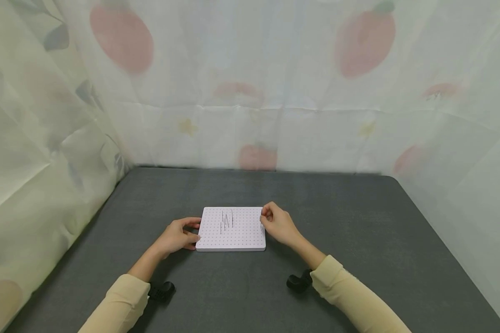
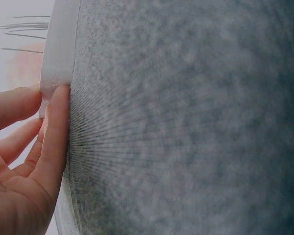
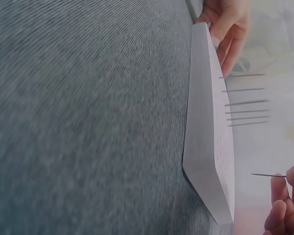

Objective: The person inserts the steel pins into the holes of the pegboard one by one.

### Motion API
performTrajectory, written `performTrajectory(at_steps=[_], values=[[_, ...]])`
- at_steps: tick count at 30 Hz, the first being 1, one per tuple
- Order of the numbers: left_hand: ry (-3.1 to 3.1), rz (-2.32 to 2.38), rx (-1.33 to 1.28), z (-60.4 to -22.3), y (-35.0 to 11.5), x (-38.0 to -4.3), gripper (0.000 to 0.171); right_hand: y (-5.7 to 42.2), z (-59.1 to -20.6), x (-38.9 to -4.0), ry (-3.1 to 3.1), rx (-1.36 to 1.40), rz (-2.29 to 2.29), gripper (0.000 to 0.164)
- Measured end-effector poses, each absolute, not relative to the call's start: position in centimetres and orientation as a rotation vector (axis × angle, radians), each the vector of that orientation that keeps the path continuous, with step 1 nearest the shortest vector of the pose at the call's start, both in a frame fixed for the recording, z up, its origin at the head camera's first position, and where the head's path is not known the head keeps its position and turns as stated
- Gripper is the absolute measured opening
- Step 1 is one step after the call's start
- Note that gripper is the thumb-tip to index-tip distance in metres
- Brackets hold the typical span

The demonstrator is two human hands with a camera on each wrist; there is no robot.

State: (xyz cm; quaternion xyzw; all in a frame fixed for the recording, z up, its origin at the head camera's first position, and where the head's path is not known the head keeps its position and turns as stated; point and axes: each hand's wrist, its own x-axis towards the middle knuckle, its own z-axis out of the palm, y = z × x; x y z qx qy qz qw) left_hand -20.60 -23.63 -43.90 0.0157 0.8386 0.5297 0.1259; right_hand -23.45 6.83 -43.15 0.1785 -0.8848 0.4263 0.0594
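A white board [image 1: 225, 243] dotted with a grid of small holes lies flat on the dark table. Several thin dark needles [image 3: 245, 103] stand upright in its left half. My left hand [image 1: 176, 238] holds the board's left edge, thumb on the top rim and a finger along the side, as the left wrist view [image 2: 24, 161] shows. Above the board's right edge, my right hand [image 1: 280, 225] pinches one more needle [image 3: 265, 175] between thumb and finger. Its point is clear of the board in the right wrist view.
The grey cloth-covered table [image 1: 241, 291] spreads around the board. Pale curtains [image 1: 241, 134] printed with fruit hang along the back and sides. A black strap piece [image 1: 162, 291] sticks out at the left wrist, another [image 1: 298, 282] at the right.
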Motion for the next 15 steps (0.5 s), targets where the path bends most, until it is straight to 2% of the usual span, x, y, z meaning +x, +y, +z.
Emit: performTrajectory(at_steps=[15], values=[[2.441,1.544,0.063,-43.6,-23.5,-20.4,0.057,4.6,-43.6,-23.8,-2.622,0.595,1.257,0.008]])
